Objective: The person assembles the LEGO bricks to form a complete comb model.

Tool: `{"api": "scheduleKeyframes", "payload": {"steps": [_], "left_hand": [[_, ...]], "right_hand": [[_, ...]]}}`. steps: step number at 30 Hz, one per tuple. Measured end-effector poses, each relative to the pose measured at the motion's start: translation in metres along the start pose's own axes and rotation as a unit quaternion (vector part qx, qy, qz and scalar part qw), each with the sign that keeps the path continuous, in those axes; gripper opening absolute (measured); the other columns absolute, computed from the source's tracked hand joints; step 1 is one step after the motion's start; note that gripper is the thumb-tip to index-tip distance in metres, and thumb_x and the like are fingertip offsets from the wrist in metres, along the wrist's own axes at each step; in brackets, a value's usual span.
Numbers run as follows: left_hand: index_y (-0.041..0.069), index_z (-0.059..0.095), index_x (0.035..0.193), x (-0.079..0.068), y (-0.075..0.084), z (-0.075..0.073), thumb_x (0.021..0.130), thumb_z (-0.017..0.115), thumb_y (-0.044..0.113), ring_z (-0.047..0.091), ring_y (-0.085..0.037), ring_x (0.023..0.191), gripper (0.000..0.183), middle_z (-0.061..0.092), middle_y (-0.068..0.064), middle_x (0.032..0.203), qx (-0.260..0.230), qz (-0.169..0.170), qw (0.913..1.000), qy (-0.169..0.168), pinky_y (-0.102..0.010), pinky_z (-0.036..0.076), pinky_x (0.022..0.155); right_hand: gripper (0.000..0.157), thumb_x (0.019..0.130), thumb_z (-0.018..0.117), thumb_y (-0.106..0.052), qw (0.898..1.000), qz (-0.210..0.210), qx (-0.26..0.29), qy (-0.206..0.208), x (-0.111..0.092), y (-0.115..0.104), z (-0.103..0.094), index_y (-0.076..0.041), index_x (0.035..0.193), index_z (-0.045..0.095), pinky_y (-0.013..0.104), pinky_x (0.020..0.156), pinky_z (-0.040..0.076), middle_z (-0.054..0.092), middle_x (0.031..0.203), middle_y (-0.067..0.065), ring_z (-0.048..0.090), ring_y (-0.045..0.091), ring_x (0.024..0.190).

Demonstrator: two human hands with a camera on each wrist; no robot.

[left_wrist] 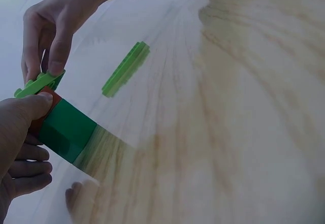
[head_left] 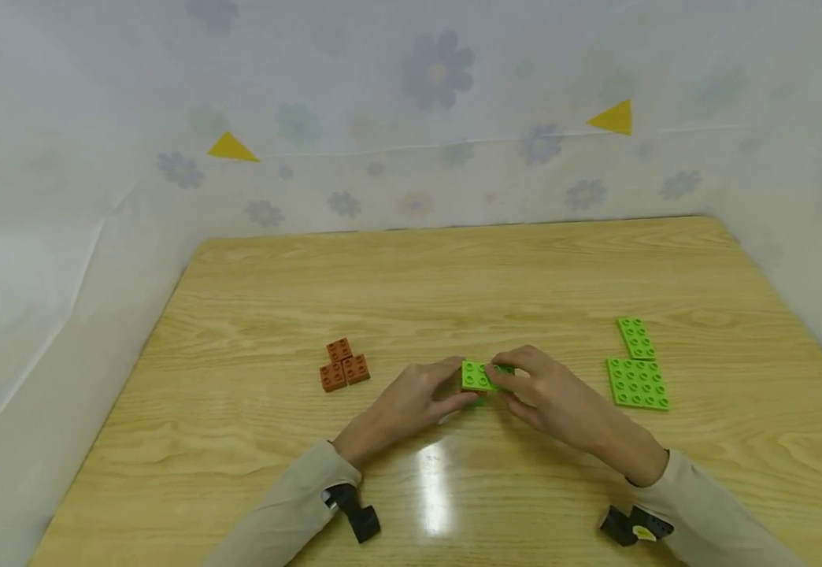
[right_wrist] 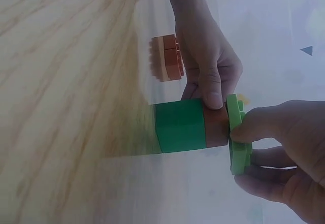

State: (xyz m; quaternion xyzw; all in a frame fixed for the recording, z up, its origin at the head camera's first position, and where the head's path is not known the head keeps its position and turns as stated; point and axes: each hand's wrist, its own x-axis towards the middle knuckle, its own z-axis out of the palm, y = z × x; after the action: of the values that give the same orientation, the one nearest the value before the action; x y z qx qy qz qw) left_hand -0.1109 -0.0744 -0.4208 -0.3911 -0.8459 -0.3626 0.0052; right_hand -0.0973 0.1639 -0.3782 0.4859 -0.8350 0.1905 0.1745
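Note:
Mid-table stands a small stack: a dark green block [right_wrist: 180, 126] at the bottom with a brown brick [right_wrist: 217, 128] on top. My left hand [head_left: 411, 402] grips the brown brick from the left side, its thumb against the brick's face. From the right, my right hand [head_left: 556, 402] pinches a light green studded plate [head_left: 475, 376] between thumb and fingers. The plate lies right at the top of the brown brick, slightly tilted in the left wrist view, and juts out past its sides. In the head view the hands and plate cover most of the stack.
Left of the hands, several brown bricks [head_left: 344, 366] sit grouped on the wooden table [head_left: 439, 291]. On the right lie a narrow light green plate [head_left: 636, 339] and a larger square one [head_left: 638, 383]. A flower-patterned white sheet [head_left: 383, 87] hangs behind the table.

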Motion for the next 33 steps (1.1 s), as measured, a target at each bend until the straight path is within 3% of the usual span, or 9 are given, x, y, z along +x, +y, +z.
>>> {"api": "scheduleKeyframes", "payload": {"steps": [6, 10, 12, 15, 19, 22, 26, 29, 33], "left_hand": [[0.0, 0.055, 0.131, 0.001, 0.001, -0.001, 0.096, 0.06, 0.034, 0.061, -0.016, 0.114, 0.048, 0.064, -0.013, 0.125, 0.007, 0.014, 0.9999, 0.007, -0.021, 0.048, 0.097], [-0.005, 0.054, 0.132, -0.004, 0.004, -0.005, 0.092, 0.068, 0.029, 0.058, -0.026, 0.119, 0.054, 0.056, -0.02, 0.133, 0.077, 0.061, 0.9941, 0.047, -0.028, 0.046, 0.101], [-0.006, 0.055, 0.13, -0.006, 0.007, -0.009, 0.089, 0.071, 0.024, 0.058, -0.027, 0.119, 0.053, 0.056, -0.021, 0.133, 0.132, 0.112, 0.982, 0.076, -0.028, 0.045, 0.102], [-0.004, 0.059, 0.125, -0.007, 0.01, -0.014, 0.085, 0.074, 0.019, 0.058, -0.025, 0.119, 0.049, 0.06, -0.018, 0.128, 0.216, 0.195, 0.9515, 0.1, -0.026, 0.043, 0.103], [-0.004, 0.063, 0.122, -0.009, 0.012, -0.016, 0.081, 0.077, 0.017, 0.058, -0.025, 0.12, 0.049, 0.063, -0.017, 0.124, 0.27, 0.249, 0.926, 0.085, -0.028, 0.042, 0.105], [-0.003, 0.063, 0.123, -0.01, 0.013, -0.016, 0.081, 0.076, 0.017, 0.058, -0.025, 0.12, 0.049, 0.063, -0.017, 0.125, 0.276, 0.247, 0.9261, 0.071, -0.028, 0.043, 0.104], [-0.002, 0.064, 0.123, -0.011, 0.014, -0.017, 0.081, 0.075, 0.017, 0.058, -0.023, 0.12, 0.047, 0.063, -0.016, 0.125, 0.284, 0.235, 0.927, 0.068, -0.027, 0.043, 0.104], [-0.003, 0.064, 0.122, -0.011, 0.016, -0.018, 0.081, 0.074, 0.016, 0.059, -0.024, 0.119, 0.046, 0.063, -0.017, 0.124, 0.289, 0.232, 0.9266, 0.065, -0.027, 0.043, 0.103], [-0.005, 0.063, 0.122, -0.012, 0.02, -0.019, 0.082, 0.072, 0.014, 0.058, -0.026, 0.119, 0.045, 0.062, -0.019, 0.124, 0.293, 0.225, 0.9283, 0.047, -0.028, 0.043, 0.103]], "right_hand": [[0.032, 0.077, 0.075, 0.0, 1.0, 0.001, -0.013, -0.008, 0.003, -0.001, -0.003, 0.005, 0.108, 0.071, 0.034, 0.074, 0.058, 0.064, 0.106, 0.016, 0.061, 0.027, 0.095], [0.034, 0.074, 0.078, 0.0, 1.0, 0.008, -0.013, -0.007, 0.003, -0.002, -0.002, 0.004, 0.107, 0.072, 0.034, 0.077, 0.059, 0.065, 0.106, 0.015, 0.062, 0.028, 0.096], [0.038, 0.07, 0.081, 0.001, 1.0, 0.012, -0.012, -0.007, 0.003, -0.003, -0.001, 0.003, 0.107, 0.072, 0.034, 0.078, 0.059, 0.065, 0.106, 0.015, 0.062, 0.028, 0.097], [0.041, 0.069, 0.083, 0.001, 1.0, 0.021, -0.008, -0.007, 0.001, -0.003, -0.001, 0.003, 0.108, 0.071, 0.034, 0.078, 0.058, 0.065, 0.107, 0.015, 0.062, 0.027, 0.098], [0.047, 0.068, 0.083, 0.003, 1.0, 0.029, 0.002, -0.007, -0.002, -0.003, -0.002, 0.003, 0.112, 0.069, 0.037, 0.08, 0.058, 0.064, 0.111, 0.016, 0.062, 0.028, 0.102], [0.049, 0.069, 0.082, 0.004, 1.0, 0.026, 0.01, -0.004, -0.005, -0.003, -0.002, 0.003, 0.116, 0.067, 0.039, 0.082, 0.057, 0.063, 0.115, 0.017, 0.061, 0.03, 0.105], [0.029, 0.098, 0.058, -0.015, 1.0, 0.011, 0.008, 0.003, -0.008, -0.003, -0.003, 0.004, 0.119, 0.065, 0.042, 0.085, 0.056, 0.062, 0.121, 0.017, 0.06, 0.031, 0.107], [0.052, 0.105, 0.025, -0.026, 1.0, -0.002, -0.012, 0.006, -0.01, -0.005, -0.002, 0.005, 0.119, 0.065, 0.043, 0.088, 0.055, 0.062, 0.123, 0.017, 0.061, 0.032, 0.109], [0.059, 0.106, 0.016, -0.023, 0.999, -0.017, -0.046, 0.012, -0.011, -0.009, -0.001, 0.008, 0.118, 0.065, 0.043, 0.087, 0.055, 0.063, 0.123, 0.019, 0.062, 0.033, 0.11]]}}
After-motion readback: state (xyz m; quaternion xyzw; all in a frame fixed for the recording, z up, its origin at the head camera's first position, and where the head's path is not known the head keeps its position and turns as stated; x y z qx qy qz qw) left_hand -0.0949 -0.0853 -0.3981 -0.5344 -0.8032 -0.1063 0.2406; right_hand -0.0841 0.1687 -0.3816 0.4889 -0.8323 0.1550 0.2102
